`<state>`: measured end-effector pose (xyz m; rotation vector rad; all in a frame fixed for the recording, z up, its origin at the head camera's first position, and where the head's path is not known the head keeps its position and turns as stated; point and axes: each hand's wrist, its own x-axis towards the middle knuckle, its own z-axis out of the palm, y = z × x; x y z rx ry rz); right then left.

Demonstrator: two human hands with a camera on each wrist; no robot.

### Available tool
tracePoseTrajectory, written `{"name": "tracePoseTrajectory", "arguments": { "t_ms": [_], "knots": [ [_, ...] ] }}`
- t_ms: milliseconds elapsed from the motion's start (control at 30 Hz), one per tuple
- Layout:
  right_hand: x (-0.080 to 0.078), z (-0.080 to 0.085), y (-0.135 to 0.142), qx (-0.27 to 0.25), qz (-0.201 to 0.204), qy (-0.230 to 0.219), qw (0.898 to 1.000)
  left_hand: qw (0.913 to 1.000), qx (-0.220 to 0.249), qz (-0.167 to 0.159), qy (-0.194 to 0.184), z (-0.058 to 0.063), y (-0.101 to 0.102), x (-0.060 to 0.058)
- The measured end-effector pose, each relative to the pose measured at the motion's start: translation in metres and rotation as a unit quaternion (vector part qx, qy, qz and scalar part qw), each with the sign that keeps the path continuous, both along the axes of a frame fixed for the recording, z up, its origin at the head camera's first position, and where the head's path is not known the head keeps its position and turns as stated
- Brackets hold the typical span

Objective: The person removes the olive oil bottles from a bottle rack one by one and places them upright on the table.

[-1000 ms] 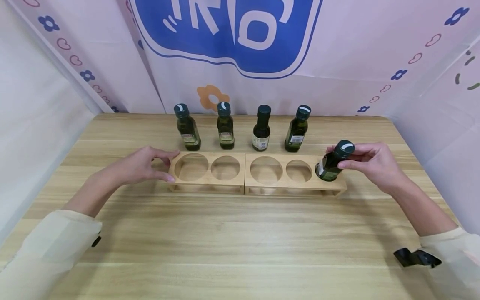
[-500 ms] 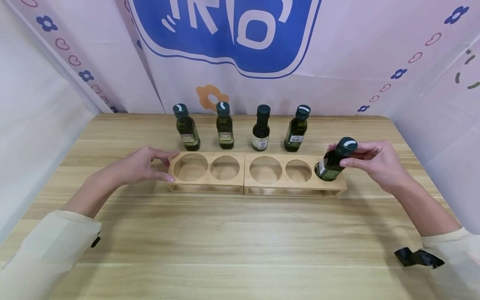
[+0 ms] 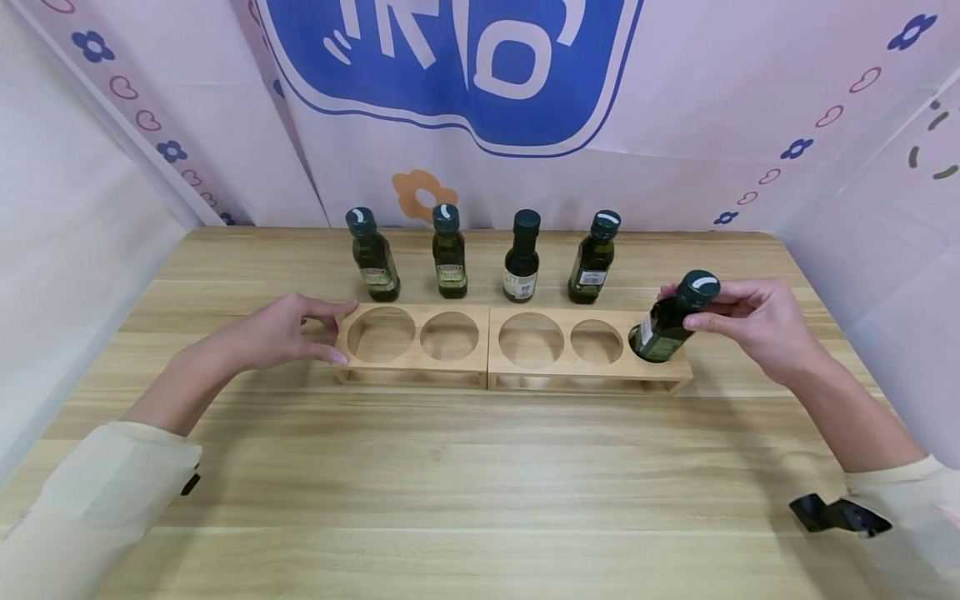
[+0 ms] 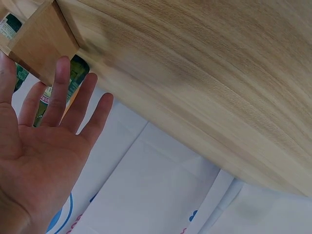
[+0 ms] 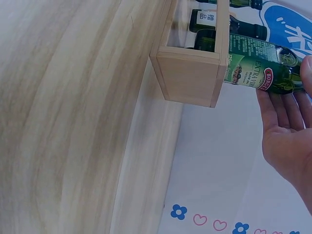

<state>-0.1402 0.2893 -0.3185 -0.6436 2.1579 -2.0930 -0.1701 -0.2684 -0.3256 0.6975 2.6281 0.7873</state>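
In the head view, my right hand (image 3: pixel 765 327) holds a small dark green olive oil bottle (image 3: pixel 663 329) near its neck, between thumb and fingers. The bottle leans right, its base inside the right-end hole of a wooden bottle rack (image 3: pixel 567 377). Seen from the right wrist, the green label (image 5: pixel 248 63) faces the camera and the base shows beneath the rack's top board. My left hand (image 3: pixel 273 332) touches the rack's left end, thumb at the front corner and index finger at the back one. Its fingers (image 4: pixel 58 92) look straight and spread in the left wrist view.
Several more green bottles stand in a row behind the rack: one at the left (image 3: pixel 377 267), another (image 3: pixel 451 262), a round one (image 3: pixel 521 268) and one at the right (image 3: pixel 591 268). A printed cloth (image 3: pixel 675 108) hangs behind the wooden table (image 3: pixel 480 483).
The right hand and the bottle's cap have shifted slightly right and back, so the bottle leans more. Its base remains in the hole. The left hand stays at the rack's end.
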Motion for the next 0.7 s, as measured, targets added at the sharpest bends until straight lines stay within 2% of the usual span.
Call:
{"name": "tracePoseTrajectory", "arguments": {
  "t_ms": [700],
  "knots": [
    [-0.003, 0.012, 0.002, -0.039, 0.013, 0.028, 0.999, 1.0, -0.004, -0.002, -0.006, 0.002, 0.0, 0.001]
  ]
}}
